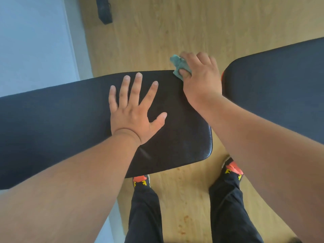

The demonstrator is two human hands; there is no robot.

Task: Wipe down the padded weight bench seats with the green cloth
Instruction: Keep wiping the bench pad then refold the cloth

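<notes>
The left hand [135, 109] lay flat, palm down, on the near bench seat [175, 134], with all five fingers spread and its grip released; the forearm extended straight from the lower left of the view. The right hand [199, 78] reached to the far right corner of that same seat, knuckles up and wrist slightly bent, with its grip clenched on the green cloth [178, 65]. The cloth was bunched under the fingers, its free end projecting past the far edge of the seat over the wooden floor [175, 28]. Two padded seats were visible: the near bench seat beneath both hands, and a second seat [277, 88] to its right, separated from it by a narrow gap. One cloth was present. Two shoes [233, 170] with orange uppers stood on the floor just beyond the near edge of the near bench seat, below dark trouser legs. One dark object [104, 10] rested on the floor well beyond the seat's far edge, and a pale wall [33, 41] stood to the seat's far left.
</notes>
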